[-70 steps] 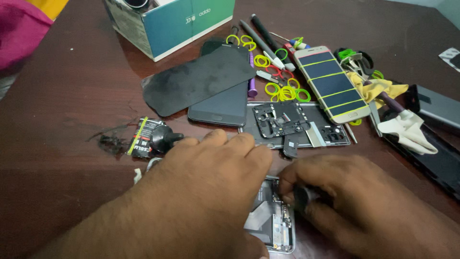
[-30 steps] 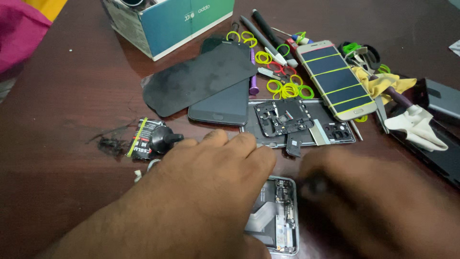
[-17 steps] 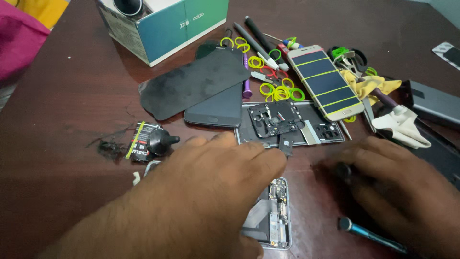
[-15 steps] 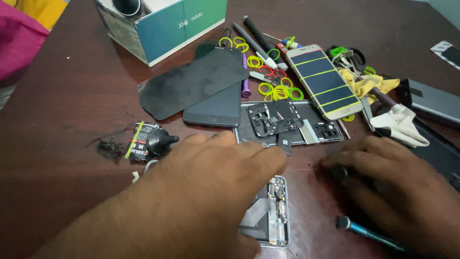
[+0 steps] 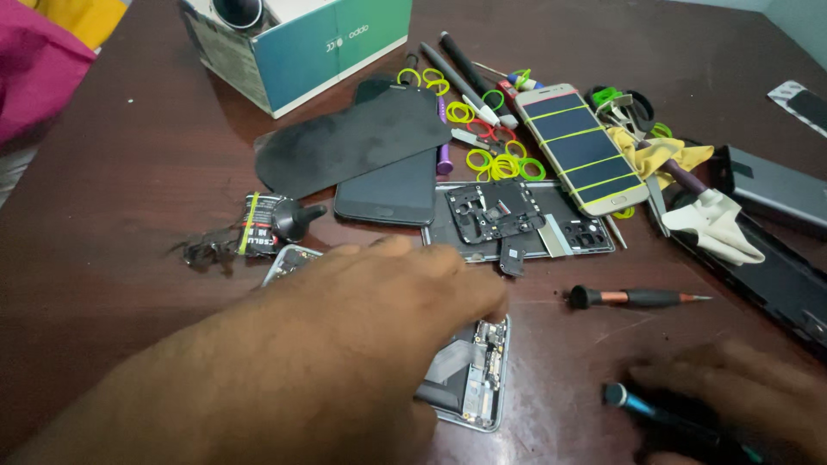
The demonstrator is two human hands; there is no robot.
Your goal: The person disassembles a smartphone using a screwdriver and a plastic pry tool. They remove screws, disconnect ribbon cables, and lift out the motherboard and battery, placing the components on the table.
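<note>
My left hand [image 5: 362,327] lies palm down over an opened phone [image 5: 474,387] with bare circuit parts, holding it against the brown table [image 5: 129,172]. My right hand [image 5: 741,396] is blurred at the bottom right, lying over the handle of a blue-tipped screwdriver [image 5: 622,398]. Whether its fingers grip the tool is unclear. A black and orange screwdriver [image 5: 637,298] lies loose on the table between the hands and the parts above.
Behind my hands lie a phone frame with a black board [image 5: 508,215], a dark phone [image 5: 388,185], a black back cover [image 5: 353,142], a gold phone with yellow bands [image 5: 581,146], yellow rubber bands [image 5: 495,164], a teal box [image 5: 301,43], a white cloth [image 5: 711,220] and black trays [image 5: 775,267].
My right hand has let go near the phone and slid down to the bottom right onto the blue-tipped screwdriver. The black and orange screwdriver now lies uncovered. My left hand stays put.
</note>
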